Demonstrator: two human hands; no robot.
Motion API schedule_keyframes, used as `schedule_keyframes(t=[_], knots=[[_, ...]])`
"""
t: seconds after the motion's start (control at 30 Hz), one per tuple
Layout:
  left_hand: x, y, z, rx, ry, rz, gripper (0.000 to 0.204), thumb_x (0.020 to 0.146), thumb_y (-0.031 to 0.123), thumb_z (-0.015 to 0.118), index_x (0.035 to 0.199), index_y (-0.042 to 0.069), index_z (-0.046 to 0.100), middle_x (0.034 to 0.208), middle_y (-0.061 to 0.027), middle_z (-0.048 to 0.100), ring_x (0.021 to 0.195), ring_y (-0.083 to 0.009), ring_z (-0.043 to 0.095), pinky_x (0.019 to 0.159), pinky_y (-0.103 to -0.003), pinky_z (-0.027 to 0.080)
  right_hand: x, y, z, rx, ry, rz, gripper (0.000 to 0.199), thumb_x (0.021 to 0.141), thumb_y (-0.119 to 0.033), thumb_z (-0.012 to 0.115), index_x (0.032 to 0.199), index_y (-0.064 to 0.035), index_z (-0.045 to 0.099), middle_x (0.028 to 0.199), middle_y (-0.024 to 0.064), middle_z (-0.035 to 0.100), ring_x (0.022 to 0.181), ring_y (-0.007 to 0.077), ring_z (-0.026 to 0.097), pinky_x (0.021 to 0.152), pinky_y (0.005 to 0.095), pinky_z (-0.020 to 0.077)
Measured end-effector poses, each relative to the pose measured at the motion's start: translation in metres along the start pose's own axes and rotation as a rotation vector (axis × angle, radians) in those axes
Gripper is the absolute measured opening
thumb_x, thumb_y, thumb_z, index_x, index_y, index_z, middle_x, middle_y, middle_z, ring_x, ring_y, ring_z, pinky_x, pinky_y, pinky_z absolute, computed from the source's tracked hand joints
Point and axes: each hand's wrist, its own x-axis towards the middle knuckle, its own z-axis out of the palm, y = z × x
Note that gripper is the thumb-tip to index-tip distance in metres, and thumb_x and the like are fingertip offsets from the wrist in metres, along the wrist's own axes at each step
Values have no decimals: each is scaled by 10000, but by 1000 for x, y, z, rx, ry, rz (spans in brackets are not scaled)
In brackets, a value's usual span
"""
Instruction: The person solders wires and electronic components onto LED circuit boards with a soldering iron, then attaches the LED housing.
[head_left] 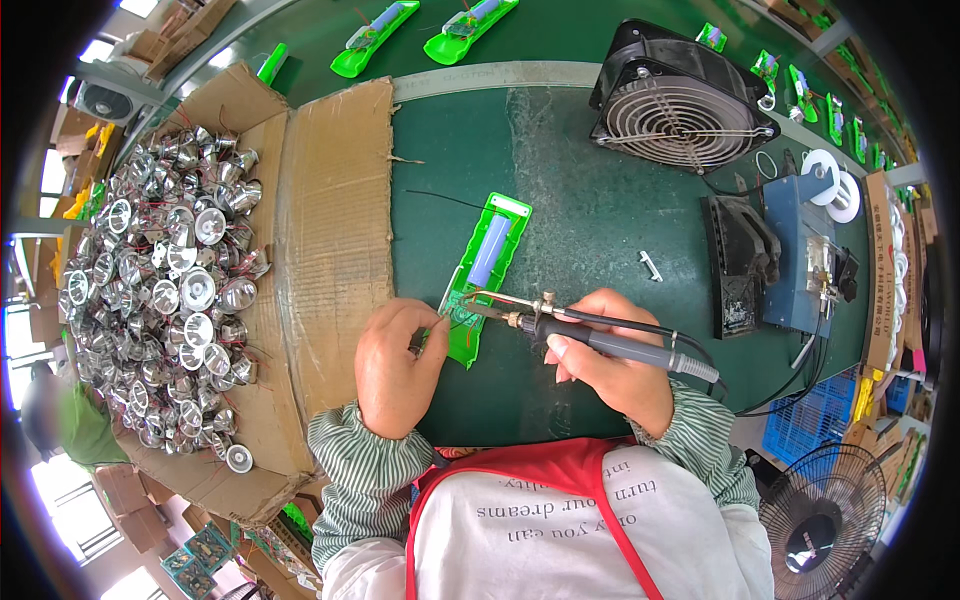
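A bright green plastic housing lies at a slant on the green bench mat, with a purple cylindrical battery and a small circuit board inside. My left hand is closed in a pinch at the board's left edge; what its fingertips hold, if anything, is hidden. My right hand grips a grey soldering iron with a solder feed tube along it. The iron's tip reaches over the board, beside thin red wires. A black wire sticks out leftward near the housing's top end.
At left, a cardboard box holds many silver reflector cups. A black boxed fan stands at the back. To the right are a black iron stand and a blue solder feeder. Several green housings lie beyond the bench.
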Motion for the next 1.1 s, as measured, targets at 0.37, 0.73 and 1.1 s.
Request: schedule_keyframes(t=[0.37,0.73,1.1], knots=[[0,1,0,1,-10,5,71,729,41,626,740,1,568,781,-110,573,703,-273,536,605,-346,431,-6,-5,-7,56,24,13,124,800,-26,602,863,44,520,724,91,613,617,90,593,521,219,498],[-5,2,-8,-14,36,59,72,751,43,628,785,-9,592,782,-116,561,694,-261,537,623,-330,434,-10,-7,-9,63,21,37,127,799,-26,602,863,45,518,746,89,617,648,93,603,526,220,509],[-5,6,0,65,4,56,70,715,33,638,759,10,587,760,-116,536,713,-283,499,649,-367,407,-9,-4,-7,64,9,36,135,788,-33,614,855,42,524,728,87,617,613,94,599,509,221,496]])
